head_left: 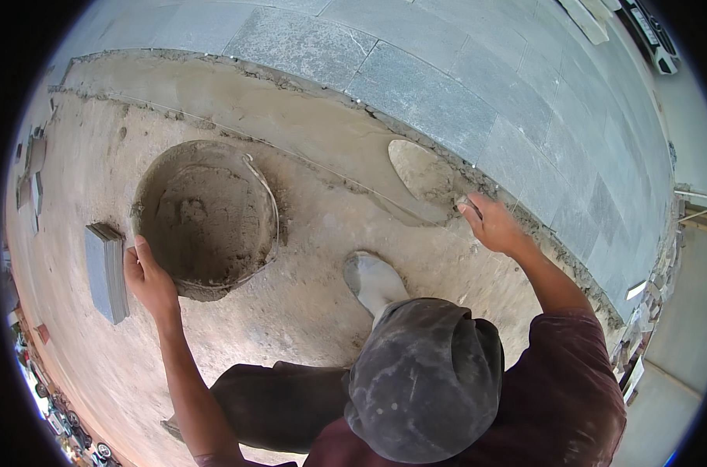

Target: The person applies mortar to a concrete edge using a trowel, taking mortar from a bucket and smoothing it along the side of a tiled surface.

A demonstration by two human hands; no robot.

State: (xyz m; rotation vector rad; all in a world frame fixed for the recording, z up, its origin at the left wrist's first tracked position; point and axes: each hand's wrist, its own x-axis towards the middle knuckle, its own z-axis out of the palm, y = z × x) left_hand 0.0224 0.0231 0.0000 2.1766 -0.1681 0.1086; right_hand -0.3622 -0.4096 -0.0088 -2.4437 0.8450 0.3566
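My left hand [151,282] grips the near left rim of a round bucket [139,187], with its thumb at the edge. Thick grey-brown mortar [205,218] sits inside the bucket, and a wire handle [276,204] hangs on its right side. In my right hand [491,223], closed round the handle, is a trowel [422,171]. Its rounded blade is coated with mortar and lies on a strip of wet, smoothed mortar [283,117]. A thin string [283,150] runs along the strip's near side.
Grey stone paving slabs [416,93] border the mortar's far side. Left of the bucket stands a stack of thin grey tiles [107,272]. My booted foot [373,280] is planted on the rough ground between my hands. Rubble [641,331] lines the right edge.
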